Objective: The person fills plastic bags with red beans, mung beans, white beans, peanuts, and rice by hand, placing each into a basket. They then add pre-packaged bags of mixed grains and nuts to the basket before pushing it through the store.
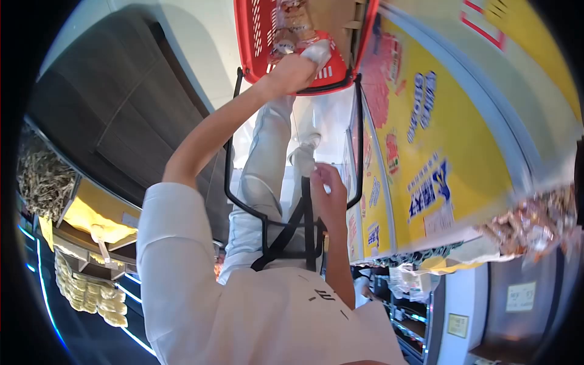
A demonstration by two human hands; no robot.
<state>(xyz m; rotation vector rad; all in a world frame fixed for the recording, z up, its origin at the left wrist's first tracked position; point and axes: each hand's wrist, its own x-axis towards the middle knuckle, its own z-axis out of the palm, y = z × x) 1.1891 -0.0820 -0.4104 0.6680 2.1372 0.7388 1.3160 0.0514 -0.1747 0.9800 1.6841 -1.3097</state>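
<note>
My left hand (293, 74) reaches over the near rim of a red shopping basket (244, 36). Its fingers are closed on a small white packet (318, 52). Beside that hand, clear packaged food (294, 21) lies in the basket. A black basket handle (229, 158) extends from both sides of the basket toward my body. My right hand (328, 190) is lower, in front of my legs, with its fingers curled beside a black strap (306, 204). I cannot tell what the right fingers hold.
Yellow printed panels (453, 140) of a display run along the right, with packaged goods (535, 225) above them. A dark wood-look counter (121, 103) stands at the left. Dried goods (45, 173) and hanging yellowish packs (91, 292) are at the lower left.
</note>
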